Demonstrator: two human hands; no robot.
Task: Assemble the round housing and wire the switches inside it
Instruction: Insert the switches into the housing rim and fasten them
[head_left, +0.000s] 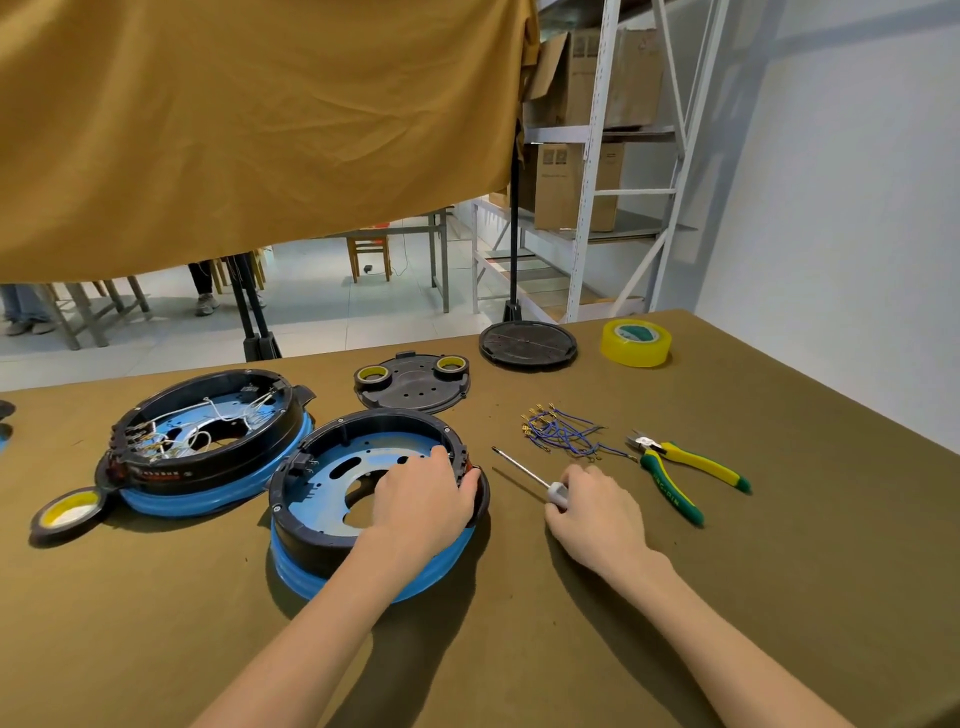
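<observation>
screwdriver (527, 474) tip toward upper left

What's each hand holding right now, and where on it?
The right hand grips the screwdriver by its pale handle. The left hand grips the near round housing at its right rim, fingers inside, thumb outside.

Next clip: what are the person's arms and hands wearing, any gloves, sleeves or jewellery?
Nothing visible. The left hand and right hand are ungloved, with no rings, watch or bands, and both forearms are unsleeved as far as the frame shows.
</observation>
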